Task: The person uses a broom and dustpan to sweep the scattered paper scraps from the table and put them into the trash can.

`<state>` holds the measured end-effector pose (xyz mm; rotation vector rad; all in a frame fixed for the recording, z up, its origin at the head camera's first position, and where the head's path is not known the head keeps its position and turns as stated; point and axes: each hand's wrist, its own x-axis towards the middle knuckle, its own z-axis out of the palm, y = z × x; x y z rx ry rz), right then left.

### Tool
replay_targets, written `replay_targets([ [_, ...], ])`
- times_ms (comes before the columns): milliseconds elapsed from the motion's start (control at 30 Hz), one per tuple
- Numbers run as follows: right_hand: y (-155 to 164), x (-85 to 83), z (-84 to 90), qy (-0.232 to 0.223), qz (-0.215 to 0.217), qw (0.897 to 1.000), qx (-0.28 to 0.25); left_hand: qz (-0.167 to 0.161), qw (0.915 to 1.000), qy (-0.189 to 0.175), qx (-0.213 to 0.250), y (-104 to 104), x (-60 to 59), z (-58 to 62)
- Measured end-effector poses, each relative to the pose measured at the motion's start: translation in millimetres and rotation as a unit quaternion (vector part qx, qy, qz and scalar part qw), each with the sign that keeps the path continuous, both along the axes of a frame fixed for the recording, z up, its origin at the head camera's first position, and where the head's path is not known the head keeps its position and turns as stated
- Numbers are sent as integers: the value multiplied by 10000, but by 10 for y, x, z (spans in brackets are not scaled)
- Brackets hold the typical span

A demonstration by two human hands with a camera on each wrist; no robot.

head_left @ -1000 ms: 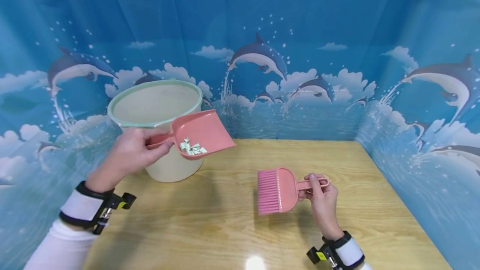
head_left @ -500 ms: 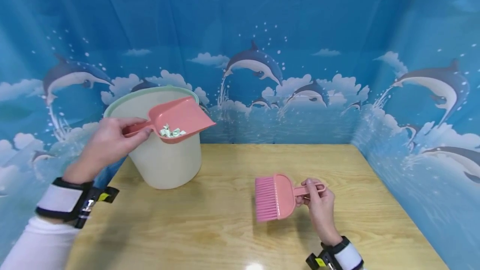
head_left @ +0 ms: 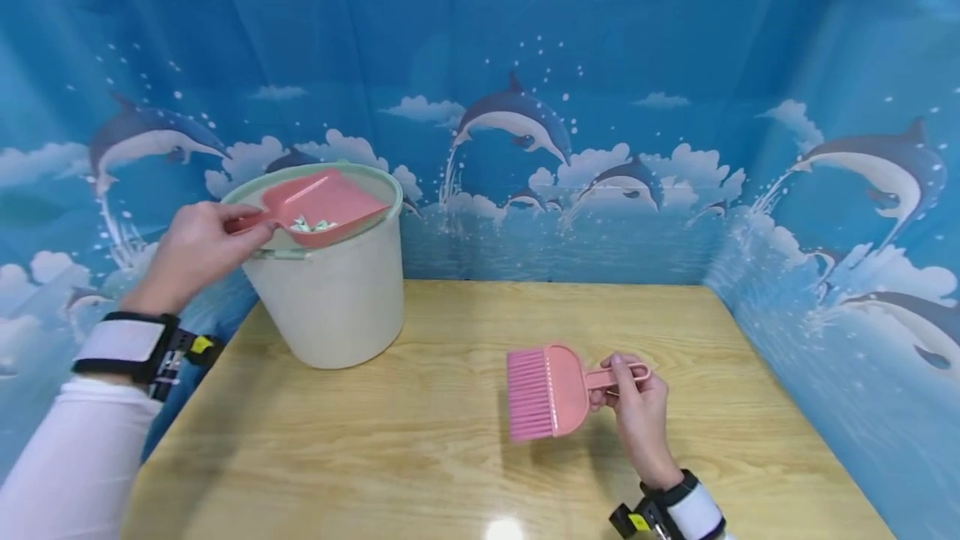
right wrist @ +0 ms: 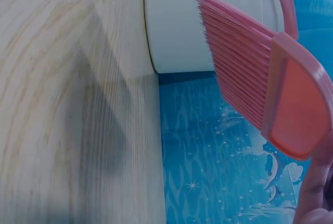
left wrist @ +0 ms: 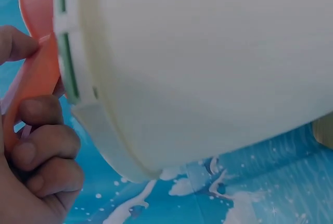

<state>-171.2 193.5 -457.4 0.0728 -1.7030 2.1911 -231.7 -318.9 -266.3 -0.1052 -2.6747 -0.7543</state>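
Observation:
In the head view my left hand [head_left: 202, 244] grips the handle of a pink dustpan [head_left: 330, 198] over the mouth of a white bucket [head_left: 337, 307] with a pale green rim. Small pale green paper scraps [head_left: 311, 225] lie in the pan near its handle end. The left wrist view shows curled fingers [left wrist: 52, 143] around the dustpan's handle [left wrist: 41, 70], beside the bucket's rim. Over the table, my right hand [head_left: 641, 419] pinches the handle of a pink brush [head_left: 566, 390], its bristles pointing left. The right wrist view shows the brush [right wrist: 239, 62] raised off the tabletop.
The wooden table [head_left: 450, 457] carries the bucket at its back left corner. A blue curtain [head_left: 637, 40] printed with dolphins stands behind the table and along its sides. Each wrist wears a strapped camera band [head_left: 123, 348].
My left hand has moved left and up, carrying the dustpan with its scraps from in front of the bucket to over its opening. The right hand and brush have barely shifted.

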Motion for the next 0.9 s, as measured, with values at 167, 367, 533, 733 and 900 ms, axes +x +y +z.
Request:
replay_targets([
  [167,-1,10,0,55,37,10000,-75,210,9994,-94,-272,-58,-109,-15],
  [367,13,40,5,-61,-97,9999,61,203,9972,-177,-699,-88,-163,-36],
  [533,-13,75,4,-152,-82,9997,191,269,9956,-62,-899,-91,-134,-59],
  [733,-45,79,-13,-131,-127,9997,170,297,9930,-2,-1141,-52,-131,-34],
  [900,-60,70,-8,-74,-100,9999,90,290,9919,-108,-1229,-37,-138,2],
])
